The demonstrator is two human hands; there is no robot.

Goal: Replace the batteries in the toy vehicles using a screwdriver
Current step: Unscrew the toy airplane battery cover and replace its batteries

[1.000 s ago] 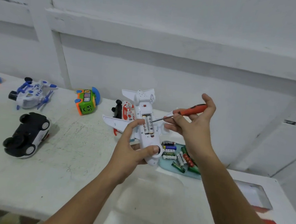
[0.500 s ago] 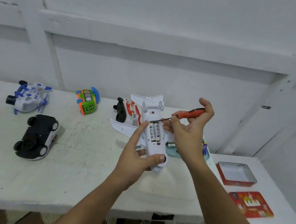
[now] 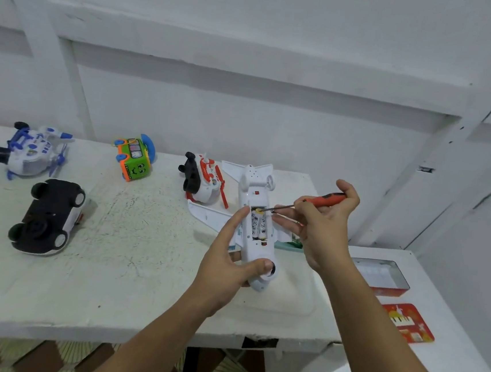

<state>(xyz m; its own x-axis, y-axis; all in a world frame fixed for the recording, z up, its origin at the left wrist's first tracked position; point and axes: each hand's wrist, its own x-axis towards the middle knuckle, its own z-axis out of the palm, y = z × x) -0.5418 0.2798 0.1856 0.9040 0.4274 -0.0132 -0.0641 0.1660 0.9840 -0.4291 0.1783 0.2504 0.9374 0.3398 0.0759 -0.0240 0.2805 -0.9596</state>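
White table (image 3: pixel 109 277), left fingers (image 3: pixel 236 219) curled round toy plane (image 3: pixel 255 185), right fingers (image 3: pixel 308 207) pinching screwdriver (image 3: pixel 324 198) over batteries (image 3: pixel 257 226)

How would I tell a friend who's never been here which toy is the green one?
Find the white table, then its back edge by the wall. Between the blue-and-white toy aircraft and the red-and-white toy aircraft sits the green toy bus, the only green-and-orange toy, with a cartoon face.

The white table (image 3: pixel 125 264) carries a black car (image 3: pixel 46 216), green bus (image 3: pixel 134 158), blue helicopter (image 3: pixel 31 150) and red-white toy (image 3: pixel 203 178).
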